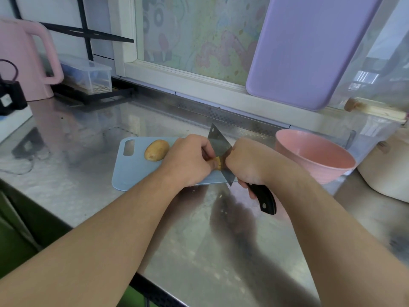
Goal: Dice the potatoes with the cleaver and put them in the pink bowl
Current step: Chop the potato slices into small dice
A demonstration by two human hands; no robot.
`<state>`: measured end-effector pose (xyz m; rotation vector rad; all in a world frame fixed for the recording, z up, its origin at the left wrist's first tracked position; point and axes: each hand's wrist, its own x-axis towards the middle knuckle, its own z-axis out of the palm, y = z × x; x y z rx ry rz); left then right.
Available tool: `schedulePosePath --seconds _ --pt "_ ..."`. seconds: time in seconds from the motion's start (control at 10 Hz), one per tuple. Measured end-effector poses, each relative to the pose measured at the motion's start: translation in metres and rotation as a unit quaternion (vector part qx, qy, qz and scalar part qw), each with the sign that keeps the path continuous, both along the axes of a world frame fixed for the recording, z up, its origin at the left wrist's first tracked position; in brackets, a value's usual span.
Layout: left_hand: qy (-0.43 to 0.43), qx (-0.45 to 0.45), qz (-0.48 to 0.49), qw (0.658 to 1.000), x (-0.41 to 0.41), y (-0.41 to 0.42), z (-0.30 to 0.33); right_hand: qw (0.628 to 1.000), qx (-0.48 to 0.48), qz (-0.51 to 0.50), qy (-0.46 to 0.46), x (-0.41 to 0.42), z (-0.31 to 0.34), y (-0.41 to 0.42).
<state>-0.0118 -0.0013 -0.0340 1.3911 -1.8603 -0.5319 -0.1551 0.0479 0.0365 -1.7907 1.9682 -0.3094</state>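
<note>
Fingers of our left hand (188, 160) curl down over a potato (217, 163) on the pale blue cutting board (130, 173), pinning it; only a small tan sliver of it shows between our two hands. Our right hand (245, 165) is clenched round the black handle of the cleaver (220, 147), whose blade stands upright on edge, touching the potato's exposed right end, just beside our left fingertips. From the head view, the blade runs away from us toward the window, so the cut falls across the potato, which we judge lies left to right under the left palm. A second potato (156, 150), whole, oval and brown-skinned, rests on the board to the left, near its hanging slot. To the right of the board, nearer our right hand, sits the pink bowl (318, 171), nothing visible inside. Dicing, we judge, has barely begun.
</note>
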Motion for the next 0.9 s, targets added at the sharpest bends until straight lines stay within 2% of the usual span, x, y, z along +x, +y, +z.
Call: schedulePosePath --seconds 0.4,0.5,0.7,0.8,0.9 --pt "0.015 0.015 0.014 1.000 -0.001 0.000 0.001 0.995 -0.100 -0.017 0.013 -0.007 0.008 0.000" --pt "0.004 0.011 0.022 1.000 -0.001 0.000 0.001 0.998 -0.066 0.006 0.002 -0.008 0.012 0.006" --pt "-0.004 0.007 0.023 1.000 0.000 0.000 0.001 0.996 -0.082 -0.006 0.027 -0.005 0.006 -0.001" --pt "-0.008 0.005 0.023 1.000 -0.001 0.000 0.002 0.999 -0.036 0.023 0.020 -0.004 0.012 0.007" --pt "-0.013 0.002 0.019 1.000 0.000 0.001 0.002 0.997 -0.059 0.012 0.039 -0.001 0.010 0.008"
